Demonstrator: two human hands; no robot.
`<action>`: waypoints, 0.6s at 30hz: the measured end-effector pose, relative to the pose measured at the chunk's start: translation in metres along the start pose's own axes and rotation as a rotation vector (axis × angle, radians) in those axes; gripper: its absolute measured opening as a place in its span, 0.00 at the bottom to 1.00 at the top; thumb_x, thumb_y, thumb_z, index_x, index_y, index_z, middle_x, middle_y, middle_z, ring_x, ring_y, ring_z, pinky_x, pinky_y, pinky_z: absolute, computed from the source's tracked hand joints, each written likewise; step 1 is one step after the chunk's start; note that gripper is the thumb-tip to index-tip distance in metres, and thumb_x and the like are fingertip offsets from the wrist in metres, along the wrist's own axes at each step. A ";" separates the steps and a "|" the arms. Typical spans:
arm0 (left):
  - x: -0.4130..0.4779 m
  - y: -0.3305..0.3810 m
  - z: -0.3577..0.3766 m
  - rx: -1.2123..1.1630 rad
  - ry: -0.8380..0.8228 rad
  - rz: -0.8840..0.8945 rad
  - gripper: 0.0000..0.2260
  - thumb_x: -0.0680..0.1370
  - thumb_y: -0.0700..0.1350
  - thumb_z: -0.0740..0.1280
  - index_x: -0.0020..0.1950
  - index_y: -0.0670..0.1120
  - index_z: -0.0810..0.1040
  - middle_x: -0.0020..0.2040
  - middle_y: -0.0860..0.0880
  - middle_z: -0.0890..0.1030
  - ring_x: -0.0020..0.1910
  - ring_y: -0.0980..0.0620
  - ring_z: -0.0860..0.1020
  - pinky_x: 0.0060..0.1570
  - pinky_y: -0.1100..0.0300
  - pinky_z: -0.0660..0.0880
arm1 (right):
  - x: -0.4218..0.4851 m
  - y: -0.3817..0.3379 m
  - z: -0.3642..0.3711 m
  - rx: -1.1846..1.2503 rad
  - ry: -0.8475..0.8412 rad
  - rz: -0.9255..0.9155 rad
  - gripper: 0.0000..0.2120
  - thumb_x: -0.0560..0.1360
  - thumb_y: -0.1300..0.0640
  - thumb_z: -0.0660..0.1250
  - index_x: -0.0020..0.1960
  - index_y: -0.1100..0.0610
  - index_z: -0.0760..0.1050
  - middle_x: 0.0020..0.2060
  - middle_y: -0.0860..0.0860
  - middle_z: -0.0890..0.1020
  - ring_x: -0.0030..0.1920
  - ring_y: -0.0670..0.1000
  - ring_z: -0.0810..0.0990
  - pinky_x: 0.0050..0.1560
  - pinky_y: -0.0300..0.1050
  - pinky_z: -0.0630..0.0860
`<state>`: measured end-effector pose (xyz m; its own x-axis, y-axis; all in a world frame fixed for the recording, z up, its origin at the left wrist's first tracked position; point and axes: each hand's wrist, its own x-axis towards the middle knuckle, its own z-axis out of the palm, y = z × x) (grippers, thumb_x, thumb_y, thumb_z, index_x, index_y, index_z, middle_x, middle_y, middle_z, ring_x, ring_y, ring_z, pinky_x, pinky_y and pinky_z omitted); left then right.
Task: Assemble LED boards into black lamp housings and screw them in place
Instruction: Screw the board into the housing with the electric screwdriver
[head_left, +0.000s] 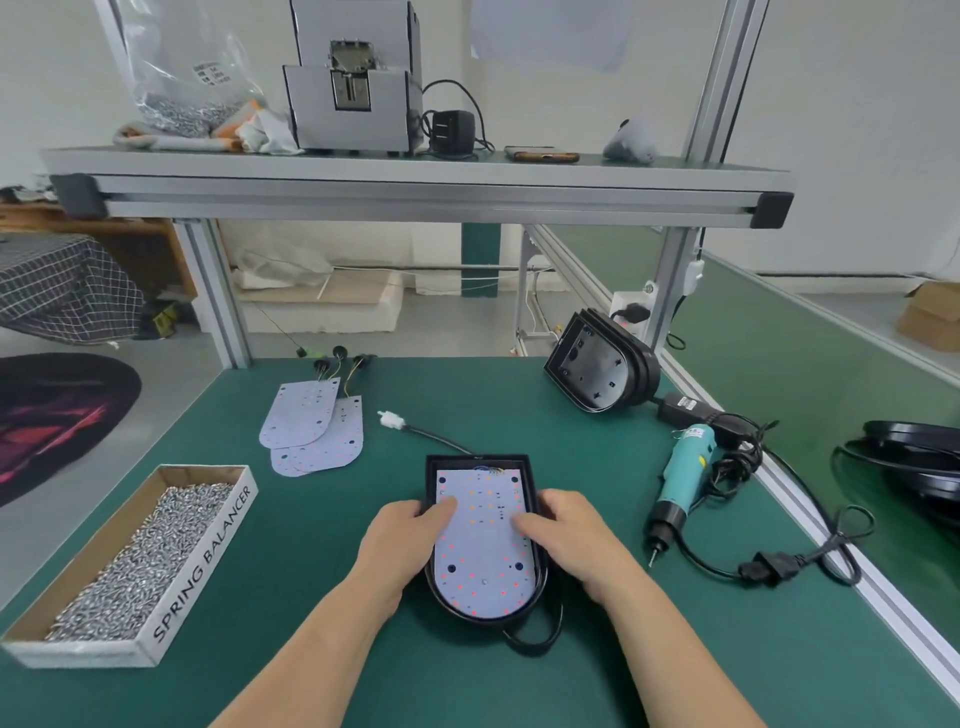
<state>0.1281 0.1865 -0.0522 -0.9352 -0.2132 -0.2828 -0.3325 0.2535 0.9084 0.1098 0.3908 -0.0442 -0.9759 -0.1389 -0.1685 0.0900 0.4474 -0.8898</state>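
A black lamp housing (535, 597) lies flat on the green table in front of me, rounded end toward me. A white LED board (480, 561) with red and orange dots sits inside it. My left hand (402, 540) rests on the housing's left rim, its thumb pressing on the board. My right hand (569, 535) lies over the right rim, a finger pressing the board from that side. A black cable with a white connector (392, 420) runs out from the housing's far end. The teal electric screwdriver (685, 480) lies on the table to the right.
Two spare LED boards (311, 428) with wires lie at the far left. A cardboard tray of screws (130, 561) stands at my left. Another black housing (602, 361) leans at the far right. More black parts (914, 457) sit beyond the table's right edge. A shelf rail (415, 195) spans overhead.
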 end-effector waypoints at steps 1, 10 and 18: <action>-0.001 0.002 0.000 0.005 0.025 0.001 0.22 0.66 0.68 0.65 0.38 0.48 0.70 0.35 0.48 0.73 0.36 0.50 0.70 0.41 0.56 0.67 | 0.000 0.000 0.001 0.035 0.021 0.015 0.12 0.73 0.59 0.69 0.47 0.69 0.76 0.37 0.52 0.78 0.39 0.49 0.73 0.42 0.47 0.69; -0.006 -0.010 0.008 0.121 0.228 0.147 0.25 0.83 0.55 0.52 0.35 0.41 0.73 0.29 0.52 0.74 0.33 0.46 0.71 0.39 0.53 0.68 | -0.010 0.002 -0.003 0.226 0.238 -0.023 0.08 0.67 0.57 0.68 0.43 0.60 0.80 0.38 0.57 0.82 0.39 0.51 0.75 0.43 0.50 0.75; -0.008 -0.016 0.010 0.256 0.308 0.202 0.21 0.83 0.53 0.55 0.35 0.47 0.78 0.35 0.50 0.81 0.37 0.49 0.77 0.36 0.57 0.70 | -0.027 -0.006 -0.041 0.179 0.422 -0.208 0.07 0.72 0.56 0.69 0.49 0.49 0.82 0.41 0.55 0.84 0.37 0.46 0.75 0.43 0.52 0.78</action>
<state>0.1397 0.1932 -0.0674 -0.9176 -0.3962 0.0326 -0.2023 0.5359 0.8197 0.1270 0.4280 -0.0172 -0.9689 0.1765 0.1736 -0.1187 0.2844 -0.9513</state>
